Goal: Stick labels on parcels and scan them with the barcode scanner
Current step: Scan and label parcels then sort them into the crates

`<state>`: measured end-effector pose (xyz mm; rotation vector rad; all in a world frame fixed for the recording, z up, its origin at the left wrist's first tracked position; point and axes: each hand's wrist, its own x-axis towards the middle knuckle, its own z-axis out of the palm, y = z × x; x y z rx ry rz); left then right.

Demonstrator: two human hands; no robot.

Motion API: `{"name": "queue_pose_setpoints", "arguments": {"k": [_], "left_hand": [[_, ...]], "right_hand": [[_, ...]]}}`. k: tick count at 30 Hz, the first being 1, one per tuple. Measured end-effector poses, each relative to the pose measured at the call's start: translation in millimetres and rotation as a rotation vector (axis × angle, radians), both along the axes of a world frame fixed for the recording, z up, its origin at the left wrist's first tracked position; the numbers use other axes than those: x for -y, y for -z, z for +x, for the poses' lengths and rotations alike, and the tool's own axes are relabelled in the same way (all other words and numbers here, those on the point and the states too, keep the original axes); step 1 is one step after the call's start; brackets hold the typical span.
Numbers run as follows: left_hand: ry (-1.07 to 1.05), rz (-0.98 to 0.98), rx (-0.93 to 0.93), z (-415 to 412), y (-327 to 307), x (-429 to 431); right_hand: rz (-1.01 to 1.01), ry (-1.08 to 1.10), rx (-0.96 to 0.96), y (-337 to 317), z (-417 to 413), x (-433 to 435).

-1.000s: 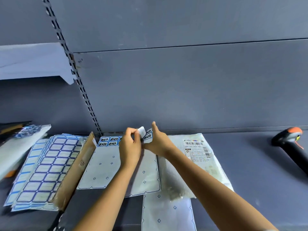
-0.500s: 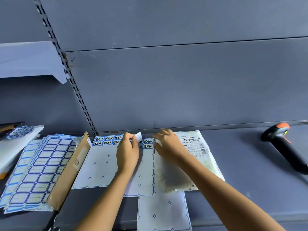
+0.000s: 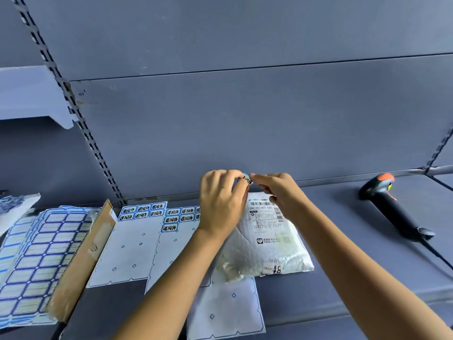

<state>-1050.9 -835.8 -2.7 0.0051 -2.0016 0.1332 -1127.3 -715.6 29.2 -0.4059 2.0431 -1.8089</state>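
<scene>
Both hands raised above far edge of white parcel (image 3: 267, 244) on shelf: left hand (image 3: 221, 204) and right hand (image 3: 282, 192) together pinching one small blue-edged label (image 3: 247, 179), scanner (image 3: 392, 204) lying well right

Both hands (image 3: 247, 192) pinching label (image 3: 247, 179) above parcel (image 3: 269, 241), scanner (image 3: 392, 207) right

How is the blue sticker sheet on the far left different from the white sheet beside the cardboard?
The blue sticker sheet is covered in labels all over; the white sheet has labels only along its top, and the rest is bare backing. The blue sticker sheet's labels are blank; the white sheet's carry black writing. Both have blue-bordered labels and lie away from the left hand and right hand, which pinch one label.
</scene>
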Motion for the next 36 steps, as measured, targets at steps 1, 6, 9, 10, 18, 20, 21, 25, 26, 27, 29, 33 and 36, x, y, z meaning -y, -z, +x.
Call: {"name": "queue_pose_setpoints", "arguments": {"k": [1,6,9,10,18,20,21,25,26,27,29,33,36], "left_hand": [[0.028,-0.004,0.01,-2.3,1.3,-5.4],[0.17,0.153,0.233,-11.7,14.3,-16.1],[0.161,0.292,0.483,-17.8,20.1,-18.3],[0.166,0.327,0.569,-18.7,21.4,-18.5],[0.143,0.352,0.721,-20.2,32.4,-20.2],[0.119,0.35,0.74,-20.2,31.1,-22.0],[0.104,0.362,0.759,-19.7,29.4,-24.3],[0.032,0.493,0.873,-18.9,21.6,-41.4],[0.016,0.498,0.915,-19.2,21.1,-46.0],[-0.001,0.481,0.95,-19.4,21.9,-49.8],[-0.02,0.435,0.948,-19.1,26.6,-53.3],[-0.03,0.399,0.924,-20.7,36.3,-50.2],[-0.038,0.384,0.926,-20.1,36.8,-49.5]], "right_hand": [[0.007,0.001,0.001,0.4,-1.5,-8.3],[0.144,0.065,-0.101,5.2,-15.7,-54.3],[0.265,0.027,-0.166,8.5,-21.3,-84.9],[0.298,0.011,-0.164,9.6,-21.2,-92.9],[0.489,-0.163,-0.093,23.1,-4.0,-110.9],[0.519,-0.177,-0.078,27.9,-0.7,-107.8],[0.528,-0.178,-0.072,29.5,0.5,-105.7],[0.546,-0.156,-0.057,35.5,1.7,-99.4],[0.548,-0.158,-0.057,35.3,1.6,-98.8],[0.553,-0.162,-0.06,34.4,1.5,-98.5],[0.571,-0.167,-0.071,33.2,0.9,-98.6],[0.603,-0.164,-0.078,35.2,-1.2,-97.8],[0.612,-0.175,-0.062,39.1,-4.2,-98.0]]}}
